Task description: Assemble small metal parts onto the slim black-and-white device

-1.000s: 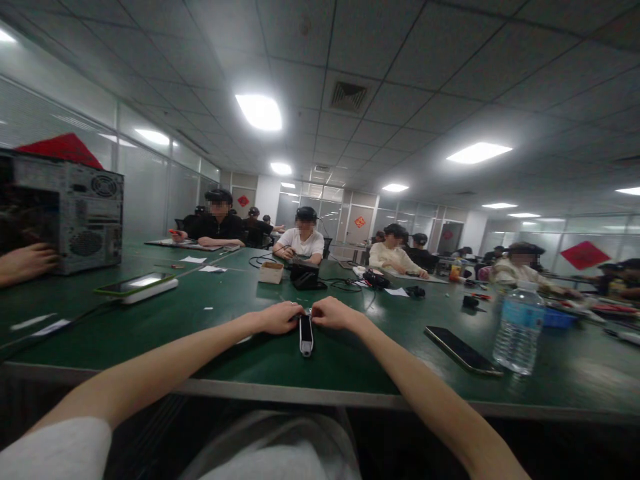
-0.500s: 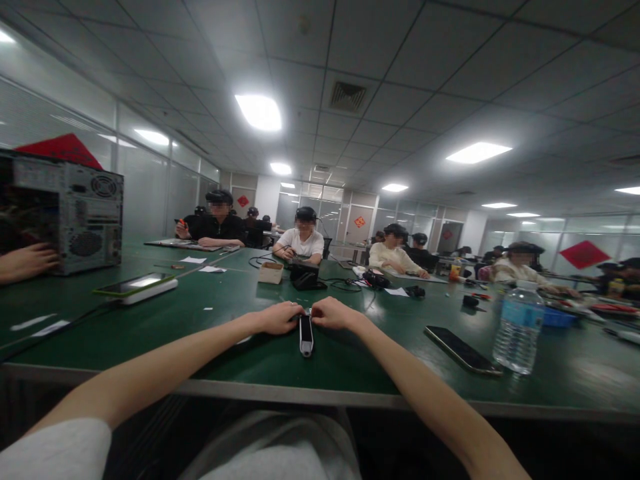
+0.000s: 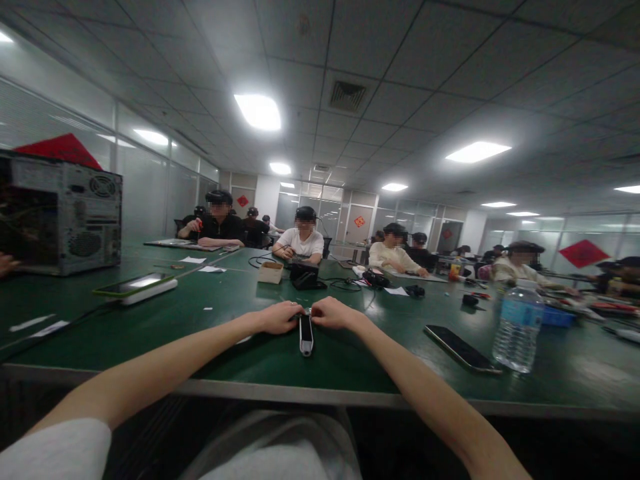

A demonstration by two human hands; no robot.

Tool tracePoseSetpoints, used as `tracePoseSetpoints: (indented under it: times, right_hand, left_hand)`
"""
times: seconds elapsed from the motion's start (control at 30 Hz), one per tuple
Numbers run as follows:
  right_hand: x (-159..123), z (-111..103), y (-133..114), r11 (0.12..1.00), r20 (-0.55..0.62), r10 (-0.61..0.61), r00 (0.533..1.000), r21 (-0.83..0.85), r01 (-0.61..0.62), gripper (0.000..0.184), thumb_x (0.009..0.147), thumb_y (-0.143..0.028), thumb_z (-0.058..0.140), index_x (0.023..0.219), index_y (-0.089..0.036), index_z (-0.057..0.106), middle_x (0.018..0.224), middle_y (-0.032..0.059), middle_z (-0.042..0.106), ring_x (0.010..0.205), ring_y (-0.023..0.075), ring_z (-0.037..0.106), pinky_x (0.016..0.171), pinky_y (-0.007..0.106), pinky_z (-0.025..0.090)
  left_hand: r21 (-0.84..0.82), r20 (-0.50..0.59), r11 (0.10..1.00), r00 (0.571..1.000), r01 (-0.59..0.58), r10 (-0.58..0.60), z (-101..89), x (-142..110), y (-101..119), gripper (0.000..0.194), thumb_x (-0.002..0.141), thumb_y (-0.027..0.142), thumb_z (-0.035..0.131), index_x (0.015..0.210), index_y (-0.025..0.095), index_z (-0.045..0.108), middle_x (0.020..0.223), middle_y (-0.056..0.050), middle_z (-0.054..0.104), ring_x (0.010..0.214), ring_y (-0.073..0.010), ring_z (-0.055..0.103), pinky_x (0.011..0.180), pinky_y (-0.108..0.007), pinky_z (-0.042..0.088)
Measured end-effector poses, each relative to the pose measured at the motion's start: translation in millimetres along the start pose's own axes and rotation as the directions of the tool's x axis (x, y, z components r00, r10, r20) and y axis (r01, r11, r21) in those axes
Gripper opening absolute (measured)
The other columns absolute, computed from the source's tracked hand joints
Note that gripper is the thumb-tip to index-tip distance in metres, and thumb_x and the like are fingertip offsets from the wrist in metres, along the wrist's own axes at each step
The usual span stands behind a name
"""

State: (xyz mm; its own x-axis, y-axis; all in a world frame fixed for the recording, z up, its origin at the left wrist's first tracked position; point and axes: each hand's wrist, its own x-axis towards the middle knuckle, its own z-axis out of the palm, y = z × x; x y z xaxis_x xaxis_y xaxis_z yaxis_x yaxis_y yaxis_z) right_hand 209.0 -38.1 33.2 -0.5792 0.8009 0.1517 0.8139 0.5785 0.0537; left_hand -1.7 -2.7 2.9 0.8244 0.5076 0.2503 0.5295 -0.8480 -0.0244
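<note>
A slim white device with a dark top (image 3: 306, 337) lies on the green table in front of me, its near end pointing my way; I cannot make out its exact kind. My left hand (image 3: 281, 317) is at its far end from the left, fingers bent and closed against it. From the right, my right hand (image 3: 331, 313) has its fingers curled closed on the same end. A small shiny part shows between the fingertips, but the hands hide most of that end.
To the right lie a phone (image 3: 461, 348) and a water bottle (image 3: 519, 327). Left are a green-edged phone (image 3: 131, 285) on a white block and an open computer case (image 3: 90, 220). A small box (image 3: 271, 272) and black stand (image 3: 304, 276) sit ahead. Several people work around.
Both my hands and the device stay in place. At the far left, another person's hand has drawn back from the computer case towards the picture's edge.
</note>
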Motion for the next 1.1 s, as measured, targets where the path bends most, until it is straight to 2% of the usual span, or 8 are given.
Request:
tracePoseSetpoints:
  times: [0.93,1.1]
  right_hand:
    - [0.8,1.0,-0.9,1.000,0.031,-0.018,0.999,0.009,0.018,0.016,0.085,-0.026,0.057,0.090,-0.017,0.070,0.087,0.0057,0.070,0.076,0.0158,0.061,0.062,0.022,0.036]
    - [1.8,2.6,0.7,0.999,0.004,-0.033,0.999,0.023,0.033,0.017,0.085,-0.026,0.058,0.091,-0.017,0.070,0.088,0.0057,0.070,0.077,0.0156,0.061,0.062,0.022,0.037]
  left_hand:
    - [-0.009,0.009,1.000,1.000,-0.010,0.010,-2.8,-1.0,0.8,0.031,0.087,0.019,0.048,0.117,0.019,0.054,0.114,-0.009,0.062,0.105,-0.0216,0.058,0.094,-0.033,0.044]
    - [-0.013,0.013,1.000,1.000,-0.001,0.001,-3.3,-1.5,1.6,0.030,0.088,0.020,0.048,0.117,0.020,0.054,0.114,-0.009,0.062,0.107,-0.0216,0.058,0.094,-0.033,0.044]
